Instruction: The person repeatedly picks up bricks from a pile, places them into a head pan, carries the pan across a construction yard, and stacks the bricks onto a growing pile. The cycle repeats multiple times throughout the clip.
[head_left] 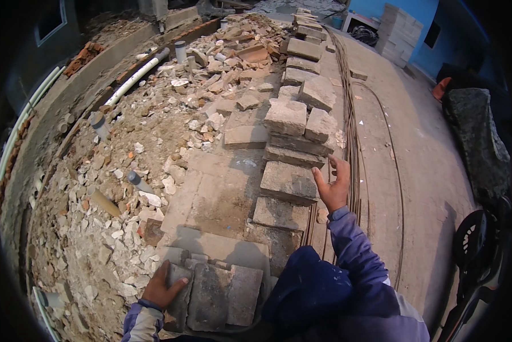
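At the lower left, my left hand [164,289] grips the outer edge of a grey concrete block [179,305], its thumb resting on the block's face. That block lies against several others, among them a dark block [209,299] and a lighter block [244,293], grouped close to my body. My right hand [336,185] hovers beside the row of blocks with thumb and fingers apart, holding nothing. Nearest to it is a rectangular block [289,181] on the row. Past that one, more blocks are piled two or more high, including a pale block [285,117].
Long thin steel rods [347,97] run along the row's right side. Broken rubble [136,216] covers the left, with upright pipe stubs [140,181] and a white pipe [133,81]. A motorcycle [475,245] stands at right. Pale blocks [397,34] are stacked by a blue wall.
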